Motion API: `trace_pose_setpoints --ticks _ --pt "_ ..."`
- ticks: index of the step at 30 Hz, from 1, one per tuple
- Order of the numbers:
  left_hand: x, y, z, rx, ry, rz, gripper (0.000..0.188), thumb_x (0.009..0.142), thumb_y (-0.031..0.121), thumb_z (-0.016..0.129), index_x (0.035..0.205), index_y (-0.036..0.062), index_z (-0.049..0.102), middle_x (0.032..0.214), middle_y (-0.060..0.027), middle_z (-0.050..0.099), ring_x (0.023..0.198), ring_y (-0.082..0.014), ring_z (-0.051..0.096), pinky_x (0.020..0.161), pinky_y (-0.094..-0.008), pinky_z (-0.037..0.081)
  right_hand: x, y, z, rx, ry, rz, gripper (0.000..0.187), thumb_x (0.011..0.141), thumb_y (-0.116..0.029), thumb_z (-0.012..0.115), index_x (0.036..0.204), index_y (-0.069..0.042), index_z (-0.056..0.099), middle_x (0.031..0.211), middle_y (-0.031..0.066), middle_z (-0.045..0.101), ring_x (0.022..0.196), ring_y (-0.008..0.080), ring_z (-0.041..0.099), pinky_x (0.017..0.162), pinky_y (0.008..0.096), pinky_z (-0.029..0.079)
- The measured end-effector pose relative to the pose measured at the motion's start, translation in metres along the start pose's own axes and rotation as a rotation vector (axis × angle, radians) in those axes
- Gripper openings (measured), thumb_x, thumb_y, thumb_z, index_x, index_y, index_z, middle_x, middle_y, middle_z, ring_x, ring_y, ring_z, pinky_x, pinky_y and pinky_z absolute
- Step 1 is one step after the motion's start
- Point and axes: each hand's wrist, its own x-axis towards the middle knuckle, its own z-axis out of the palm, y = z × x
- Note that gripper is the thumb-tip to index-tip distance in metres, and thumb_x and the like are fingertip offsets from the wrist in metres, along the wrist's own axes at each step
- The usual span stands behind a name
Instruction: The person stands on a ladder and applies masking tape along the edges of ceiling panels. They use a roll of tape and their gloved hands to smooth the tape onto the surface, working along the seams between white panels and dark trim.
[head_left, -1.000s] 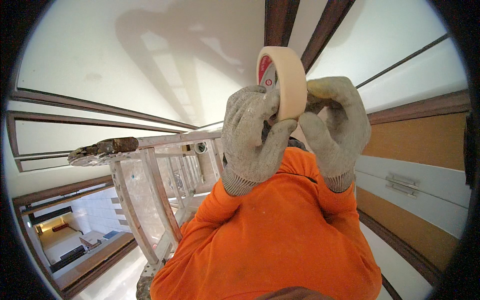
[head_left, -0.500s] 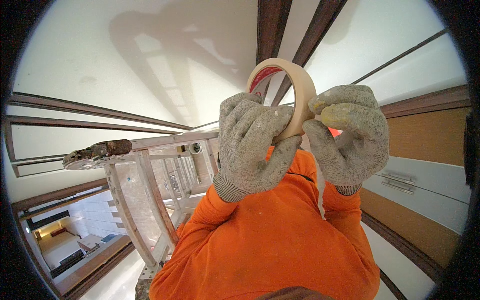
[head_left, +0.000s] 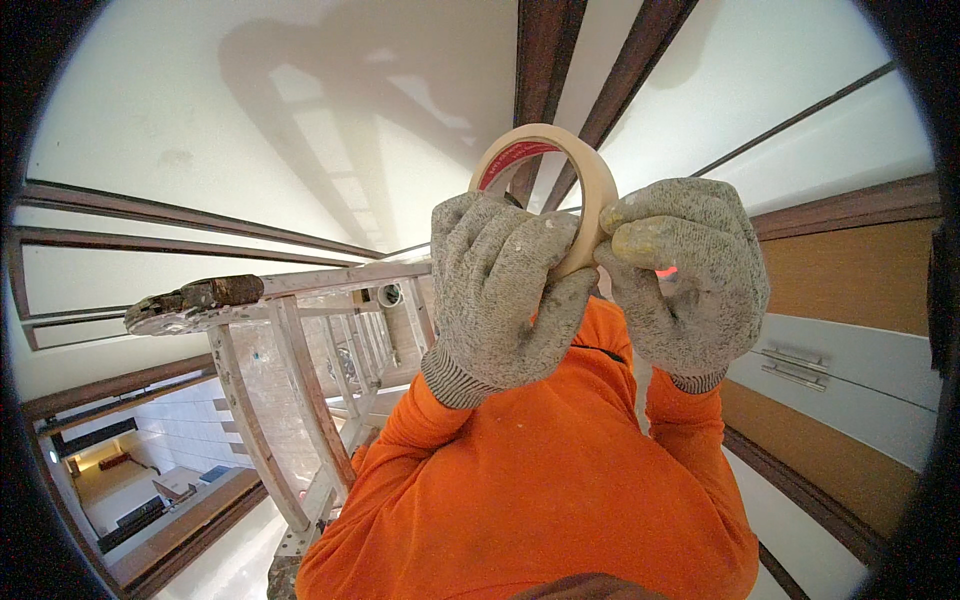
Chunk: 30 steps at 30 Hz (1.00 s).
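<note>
A roll of cream masking tape [head_left: 592, 178] with a red inner core stands tilted in front of my chest. My gloved left hand [head_left: 505, 290] grips it from the left, the fingers through the ring and the thumb under its lower edge. At the roll's right side, my gloved right hand [head_left: 690, 275] pinches with thumb and forefinger against the outer tape surface. Whether a loose tape end is between those fingertips is hidden. Both gloves are grey knit, with yellowish stains on the right one.
A paint-spattered ladder [head_left: 300, 375] stands to my left, with a worn, dirty piece [head_left: 205, 300] at its top. Ahead is a pale wall [head_left: 150, 110] with dark wood trims [head_left: 545, 70]. Right of me are wood-and-grey cabinet fronts [head_left: 850, 365] with metal handles.
The tape roll has turned slightly and shifted left and down. My right hand has moved a little left, its thumb and forefinger now closed together at the roll's edge.
</note>
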Motion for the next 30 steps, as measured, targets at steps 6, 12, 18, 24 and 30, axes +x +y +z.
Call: trace_pose_setpoints --ticks 6,12,18,24,30 --pt "-0.002 0.001 -0.001 0.003 0.032 0.002 0.041 0.073 0.018 0.082 0.107 0.0031 0.064 0.088 -0.0095 0.063 0.079 -0.0296 0.058 0.082 -0.0481 0.040 0.004 -0.002 0.001 0.039 -0.006 0.011 0.020 0.079 -0.009 0.078 0.098 -0.012 0.072 0.100 0.0069 0.074 0.095 0.0285 0.072 0.084 0.0421 0.056" --pt "-0.003 0.004 -0.002 0.011 -0.003 -0.013 0.041 0.074 0.018 0.082 0.108 0.0029 0.064 0.092 -0.0100 0.065 0.081 -0.0302 0.058 0.081 -0.0490 0.040 0.003 -0.001 -0.001 0.049 -0.031 0.024 0.015 0.082 -0.011 0.076 0.096 -0.012 0.072 0.099 0.0060 0.074 0.094 0.0284 0.071 0.084 0.0421 0.055" --pt "-0.001 0.003 -0.006 0.023 -0.054 -0.028 0.041 0.074 0.019 0.081 0.109 0.0032 0.065 0.093 -0.0100 0.065 0.082 -0.0302 0.058 0.081 -0.0490 0.040 0.001 -0.006 0.001 0.052 -0.016 0.090 0.015 0.081 -0.012 0.079 0.094 -0.012 0.072 0.100 0.0071 0.074 0.095 0.0268 0.069 0.083 0.0400 0.055" --pt "0.000 -0.001 -0.007 0.007 -0.040 -0.020 0.040 0.074 0.019 0.081 0.108 0.0039 0.066 0.092 -0.0093 0.065 0.082 -0.0299 0.058 0.081 -0.0482 0.041 0.013 0.000 -0.004 0.017 -0.092 -0.047 0.029 0.078 -0.008 0.087 0.100 -0.007 0.068 0.103 0.0129 0.073 0.092 0.0215 0.068 0.076 0.0344 0.056" --pt "-0.004 -0.004 -0.002 0.017 -0.004 -0.002 0.039 0.074 0.019 0.081 0.107 0.0044 0.066 0.095 -0.0096 0.067 0.082 -0.0295 0.058 0.083 -0.0479 0.040 0.013 0.004 -0.003 0.035 -0.109 -0.087 0.027 0.078 -0.006 0.087 0.097 -0.007 0.068 0.097 0.0117 0.074 0.089 0.0220 0.069 0.075 0.0334 0.056"
